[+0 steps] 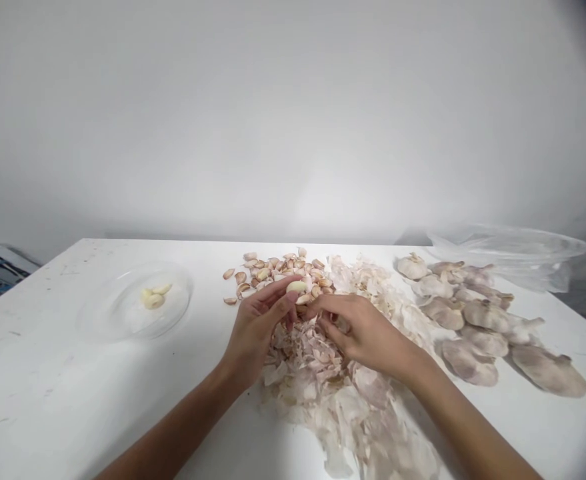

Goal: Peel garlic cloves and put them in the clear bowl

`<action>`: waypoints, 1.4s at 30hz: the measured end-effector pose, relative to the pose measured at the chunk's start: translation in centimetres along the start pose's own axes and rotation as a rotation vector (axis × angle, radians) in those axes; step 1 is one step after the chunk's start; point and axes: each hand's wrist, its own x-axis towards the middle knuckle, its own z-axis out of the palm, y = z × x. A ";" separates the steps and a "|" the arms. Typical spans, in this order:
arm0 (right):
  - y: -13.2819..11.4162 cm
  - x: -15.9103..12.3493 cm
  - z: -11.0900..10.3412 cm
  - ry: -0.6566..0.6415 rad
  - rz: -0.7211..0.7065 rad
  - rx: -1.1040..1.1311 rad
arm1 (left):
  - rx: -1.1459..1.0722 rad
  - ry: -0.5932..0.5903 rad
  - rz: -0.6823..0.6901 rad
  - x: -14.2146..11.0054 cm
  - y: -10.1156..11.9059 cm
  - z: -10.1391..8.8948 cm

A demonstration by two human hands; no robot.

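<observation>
While both bare hands meet above the middle of the table, a smooth cream-coloured peeled garlic clove sits at their fingertips, its long axis lying nearly level across the view and tipped slightly up to the right. The left hand is the nearer one, narrow, its fingers curled and holding the clove from the left and below. The right hand is narrow too, fingertips pinched together just under the clove's right end beside a small scrap of pinkish garlic skin; whether they touch the clove, or what the palm may hold, cannot be told. Under the hands lies a loose heap of pale papery garlic skins on a scuffed white table. Just beyond the hands, pink-skinned unpeeled garlic cloves lie scattered. To the left, a round clear plate carries a few pale peeled cloves. To the right, whole purplish-white garlic bulbs lie grouped, with a crumpled clear plastic bag behind them.
</observation>
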 end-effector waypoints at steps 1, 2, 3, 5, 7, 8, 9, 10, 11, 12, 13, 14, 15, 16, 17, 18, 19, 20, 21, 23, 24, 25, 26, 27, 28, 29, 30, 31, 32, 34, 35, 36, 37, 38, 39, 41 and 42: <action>0.0 0.1 0.0 0.009 -0.007 0.013 | -0.014 0.007 -0.011 0.0 0.1 0.0; -0.1 0.1 -0.1 0.026 0.000 0.030 | -0.026 0.013 -0.026 0.0 0.1 0.1; -0.2 0.2 -0.1 0.055 0.021 0.050 | -0.041 0.015 -0.045 0.0 0.2 0.2; -0.5 0.4 -0.2 0.144 0.079 0.096 | -0.072 0.009 -0.087 -0.2 0.2 0.3; -0.9 0.5 -0.2 0.220 0.118 0.132 | -0.095 -0.019 -0.122 -0.3 0.0 0.5; -1.0 0.5 -0.1 0.234 0.122 0.138 | -0.097 -0.038 -0.130 -0.4 -0.1 0.6; -1.2 0.5 0.0 0.236 0.114 0.138 | -0.092 -0.056 -0.129 -0.5 -0.3 0.6; -1.3 0.4 0.2 0.229 0.101 0.135 | -0.084 -0.070 -0.120 -0.5 -0.4 0.6; -1.3 0.4 0.3 0.223 0.089 0.133 | -0.075 -0.077 -0.104 -0.5 -0.5 0.6; -1.4 0.3 0.5 0.222 0.081 0.138 | -0.067 -0.075 -0.082 -0.4 -0.6 0.7; -1.4 0.3 0.6 0.229 0.078 0.151 | -0.058 -0.064 -0.057 -0.4 -0.7 0.7; -1.4 0.3 0.7 0.242 0.083 0.171 | -0.050 -0.048 -0.031 -0.4 -0.6 0.7; -1.4 0.3 0.7 0.262 0.093 0.196 | -0.040 -0.029 -0.006 -0.4 -0.6 0.7; -1.4 0.3 0.8 0.284 0.105 0.225 | -0.028 -0.005 0.019 -0.4 -0.5 0.7; -1.4 0.3 0.8 0.307 0.116 0.255 | -0.012 0.017 0.040 -0.4 -0.4 0.8; -1.5 0.3 0.9 0.326 0.124 0.284 | 0.005 0.037 0.060 -0.5 -0.3 0.8; -1.5 0.3 0.9 0.344 0.129 0.311 | 0.022 0.053 0.078 -0.5 -0.2 0.9; -1.5 0.3 0.9 0.358 0.132 0.334 | 0.039 0.064 0.095 -0.6 -0.1 0.9; -1.5 0.3 1.0 0.368 0.133 0.351 | 0.055 0.072 0.111 -0.7 -0.1 1.0; -1.5 0.4 1.0 0.380 0.138 0.386 | 0.078 0.086 0.136 -0.9 -0.1 1.0; -1.5 0.4 1.0 0.381 0.140 0.408 | 0.086 0.087 0.146 -0.9 -0.1 1.0; -1.5 0.5 1.0 0.380 0.140 0.432 | 0.092 0.083 0.156 -1.0 -0.1 1.0; -1.4 0.5 0.9 0.380 0.140 0.453 | 0.093 0.075 0.165 -1.0 -0.1 1.0; -1.4 0.6 0.9 0.381 0.141 0.471 | 0.090 0.065 0.171 -1.1 -0.2 1.0; -1.3 0.6 0.9 0.384 0.140 0.481 | 0.083 0.053 0.174 -1.1 -0.2 1.0; -1.3 0.6 0.8 0.387 0.138 0.485 | 0.070 0.044 0.170 -1.1 -0.3 1.0; -1.2 0.6 0.8 0.389 0.134 0.486 | 0.055 0.039 0.160 -1.1 -0.3 1.0; -1.2 0.6 0.8 0.390 0.129 0.489 | 0.039 0.036 0.147 -1.1 -0.3 1.0; -1.3 0.5 0.7 0.389 0.122 0.490 | 0.024 0.034 0.134 -1.1 -0.3 1.0; -1.3 0.4 0.7 0.385 0.110 0.484 | 0.003 0.029 0.112 -1.0 -0.3 1.0; -1.3 0.4 0.7 0.385 0.108 0.476 | -0.004 0.026 0.104 -1.0 -0.3 1.0; -1.3 0.4 0.7 0.387 0.107 0.464 | -0.009 0.023 0.099 -1.0 -0.3 1.0; -1.3 0.4 0.7 0.391 0.109 0.450 | -0.014 0.018 0.094 -1.0 -0.3 1.0; -1.3 0.4 0.7 0.395 0.111 0.437 | -0.019 0.012 0.091 -1.0 -0.4 1.0; -1.3 0.4 0.7 0.399 0.112 0.426 | -0.023 0.007 0.090 -1.0 -0.4 0.9; -1.2 0.4 0.6 0.405 0.114 0.411 | -0.025 -0.003 0.093 -1.1 -0.6 0.8; -1.2 0.4 0.5 0.407 0.111 0.408 | -0.024 -0.008 0.098 -1.1 -0.6 0.8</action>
